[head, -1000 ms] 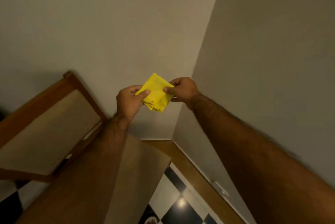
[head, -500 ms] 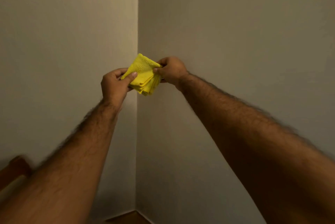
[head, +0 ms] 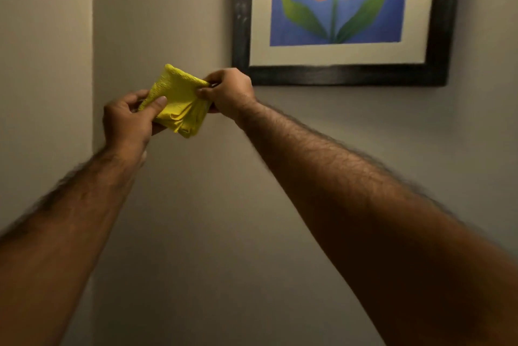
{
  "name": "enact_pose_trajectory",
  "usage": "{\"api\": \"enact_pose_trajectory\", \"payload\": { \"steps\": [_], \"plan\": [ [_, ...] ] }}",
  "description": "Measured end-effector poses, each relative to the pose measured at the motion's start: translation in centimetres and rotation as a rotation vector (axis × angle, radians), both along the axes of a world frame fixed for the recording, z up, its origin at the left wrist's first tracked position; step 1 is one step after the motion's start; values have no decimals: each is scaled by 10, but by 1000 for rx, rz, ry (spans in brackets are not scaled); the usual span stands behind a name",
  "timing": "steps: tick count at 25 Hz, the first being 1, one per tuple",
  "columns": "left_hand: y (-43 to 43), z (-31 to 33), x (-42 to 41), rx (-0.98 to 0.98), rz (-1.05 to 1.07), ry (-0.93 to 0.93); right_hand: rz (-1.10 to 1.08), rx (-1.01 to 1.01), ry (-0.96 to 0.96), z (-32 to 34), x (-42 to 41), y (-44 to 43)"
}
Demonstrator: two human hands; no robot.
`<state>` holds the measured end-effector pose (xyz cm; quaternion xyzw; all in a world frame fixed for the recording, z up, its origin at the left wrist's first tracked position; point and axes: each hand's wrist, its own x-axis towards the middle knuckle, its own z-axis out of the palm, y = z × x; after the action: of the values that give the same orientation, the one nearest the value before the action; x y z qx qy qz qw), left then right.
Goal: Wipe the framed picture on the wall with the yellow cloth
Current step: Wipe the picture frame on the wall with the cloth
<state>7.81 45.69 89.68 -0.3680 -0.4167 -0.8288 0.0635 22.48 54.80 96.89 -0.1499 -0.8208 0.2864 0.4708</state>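
In the head view, a black-framed picture of a red flower on blue (head: pixel 340 17) has come into sight above and to the right of the right hand (head: pixel 228 93); half a second ago only bare wall corner showed. The folded yellow cloth (head: pixel 178 100) is still held between both hands, the left hand (head: pixel 127 121) pinching its lower left edge with thumb on top, the right pinching its right corner. The cloth is apart from the frame. The picture's top is cut off, and both forearms are motion-blurred.
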Motion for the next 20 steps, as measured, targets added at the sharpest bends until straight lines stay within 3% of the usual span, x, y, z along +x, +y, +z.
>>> {"api": "enact_pose_trajectory", "payload": {
  "steps": [6,9,12,20],
  "plan": [
    [29,115,67,120,-75,85,-196,263,152,107,112,18],
    [30,173,79,224,-131,43,-625,695,295,146,188,49],
    [39,218,81,293,-173,-46,-927,950,248,165,256,90],
    [100,227,90,119,81,-78,-1100,843,30,163,309,157]
  ]
}}
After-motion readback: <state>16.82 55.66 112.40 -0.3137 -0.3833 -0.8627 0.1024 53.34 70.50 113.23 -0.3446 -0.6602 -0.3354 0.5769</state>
